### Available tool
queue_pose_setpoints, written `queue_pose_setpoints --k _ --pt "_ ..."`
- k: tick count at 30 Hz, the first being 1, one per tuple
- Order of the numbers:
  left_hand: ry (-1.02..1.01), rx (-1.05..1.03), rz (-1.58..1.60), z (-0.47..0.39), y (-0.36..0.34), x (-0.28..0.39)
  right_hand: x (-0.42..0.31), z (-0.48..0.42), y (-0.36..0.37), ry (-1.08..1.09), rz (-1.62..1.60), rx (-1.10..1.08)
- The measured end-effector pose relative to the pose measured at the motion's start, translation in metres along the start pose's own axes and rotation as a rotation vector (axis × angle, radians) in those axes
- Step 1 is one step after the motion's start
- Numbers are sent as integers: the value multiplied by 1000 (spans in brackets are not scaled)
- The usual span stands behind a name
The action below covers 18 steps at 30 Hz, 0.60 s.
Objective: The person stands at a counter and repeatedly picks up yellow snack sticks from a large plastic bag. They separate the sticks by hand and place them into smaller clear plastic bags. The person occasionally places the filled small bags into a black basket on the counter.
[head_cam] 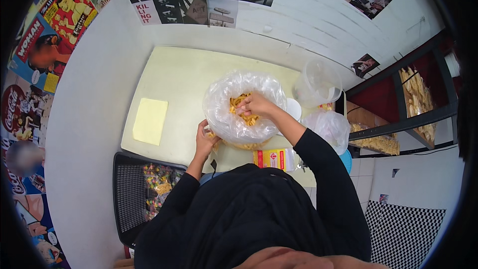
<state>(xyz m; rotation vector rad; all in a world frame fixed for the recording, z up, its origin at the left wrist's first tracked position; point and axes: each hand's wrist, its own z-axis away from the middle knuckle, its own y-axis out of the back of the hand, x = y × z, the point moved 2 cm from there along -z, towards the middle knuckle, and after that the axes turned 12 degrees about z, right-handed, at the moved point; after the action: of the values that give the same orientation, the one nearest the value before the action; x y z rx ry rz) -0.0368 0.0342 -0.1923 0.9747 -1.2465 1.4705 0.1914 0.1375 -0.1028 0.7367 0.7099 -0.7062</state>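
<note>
A large clear plastic bag point(220, 99) stands on the pale yellow table with its mouth rolled outward. Stick-shaped yellow-brown snacks point(251, 120) fill the opening. My right hand point(257, 105) reaches in over them from the right, fingers bent together around a small translucent object point(239, 111) whose kind I cannot make out. At the bag's lower left, my left hand point(204, 142) curls around what looks like a small clear packet point(215, 142) with yellow snack in it, partly hidden by the fingers and the big bag.
A yellow paper sheet point(150, 121) lies on the table point(179, 71) at left. Below it, a black basket point(129, 190) holds filled packets point(158, 186). At right are a clear plastic tub point(317, 82), a crumpled plastic bag point(328, 127), a printed yellow-red packet point(274, 159) and a black-framed snack shelf point(401, 123).
</note>
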Motion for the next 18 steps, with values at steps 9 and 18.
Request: queue_pose_setpoints --k 9,18 --pt "-84 -34 60 1 16 10 -7 52 43 -1 -285 59" --pt "-378 -44 -78 -1 27 138 -4 109 73 28 -369 160"
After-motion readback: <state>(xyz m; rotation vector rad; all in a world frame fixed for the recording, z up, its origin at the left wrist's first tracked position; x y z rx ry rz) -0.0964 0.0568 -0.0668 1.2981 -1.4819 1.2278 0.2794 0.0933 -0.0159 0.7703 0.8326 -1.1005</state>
